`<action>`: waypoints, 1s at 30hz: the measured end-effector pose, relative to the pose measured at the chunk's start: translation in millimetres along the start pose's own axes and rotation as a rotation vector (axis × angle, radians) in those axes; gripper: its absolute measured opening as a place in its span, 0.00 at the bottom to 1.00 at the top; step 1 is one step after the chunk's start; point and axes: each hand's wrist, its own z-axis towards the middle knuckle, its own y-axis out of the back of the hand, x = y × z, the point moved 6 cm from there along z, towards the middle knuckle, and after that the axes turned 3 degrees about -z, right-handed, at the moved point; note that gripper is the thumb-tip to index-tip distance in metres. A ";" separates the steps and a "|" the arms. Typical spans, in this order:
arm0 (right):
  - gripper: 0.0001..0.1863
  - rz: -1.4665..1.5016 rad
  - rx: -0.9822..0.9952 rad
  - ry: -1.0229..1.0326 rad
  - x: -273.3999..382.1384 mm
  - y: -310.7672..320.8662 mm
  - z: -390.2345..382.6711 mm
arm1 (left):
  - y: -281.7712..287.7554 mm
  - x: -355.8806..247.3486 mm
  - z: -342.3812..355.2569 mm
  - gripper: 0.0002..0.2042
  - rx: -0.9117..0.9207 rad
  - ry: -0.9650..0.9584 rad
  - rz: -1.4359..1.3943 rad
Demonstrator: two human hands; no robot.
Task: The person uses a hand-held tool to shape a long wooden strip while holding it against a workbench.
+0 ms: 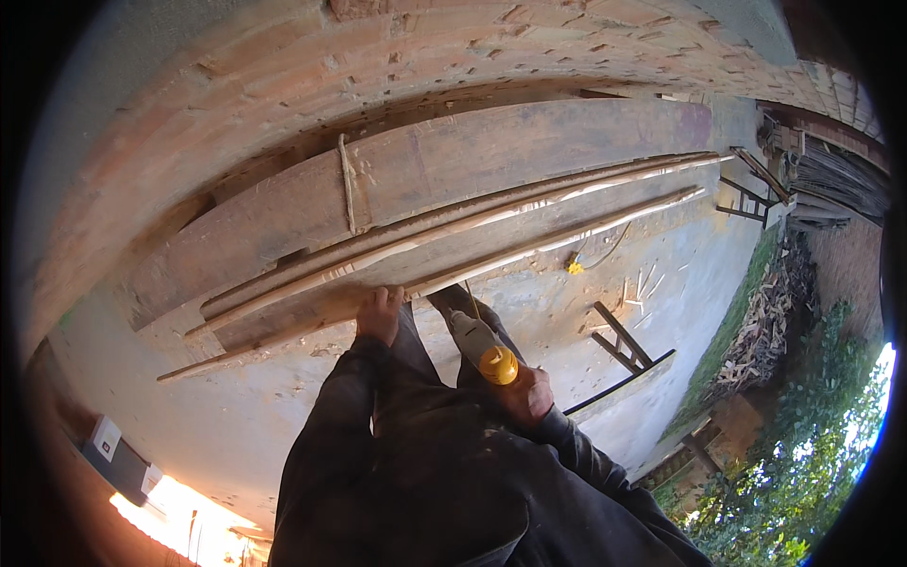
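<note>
My left hand [380, 317] is closed over the near edge of a long wooden beam [557, 231], its fingers lying on the top. In my right hand [529, 397] is a power drill [475, 340] with a pale grey body and a round yellow rear end. A thin long bit points away from me toward the beam's near side; whether its tip touches the wood I cannot tell. Beyond runs a second long beam [453, 222], roughly parallel to the first. My legs stand close against the near beam.
A wide brown board [539, 142] lies behind the beams, along a brick wall [425, 47]. To the right are a yellow plug connector [574, 267] on a cord, scattered wood strips [642, 288], a dark metal-legged stand [619, 340] and a wood-scrap pile [756, 340].
</note>
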 end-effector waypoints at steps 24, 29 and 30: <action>0.24 -0.146 0.065 0.204 -28.6 28.3 6.2 | 37.5 -14.6 -17.4 0.16 -0.466 0.569 -0.064; 0.26 -0.218 0.107 0.184 -38.9 35.8 -7.3 | 0.7 -8.1 -58.4 0.15 -0.564 1.121 -0.554; 0.26 -0.250 0.083 0.218 -45.4 37.4 -6.3 | -15.4 -2.8 -54.9 0.16 -0.570 1.161 -0.560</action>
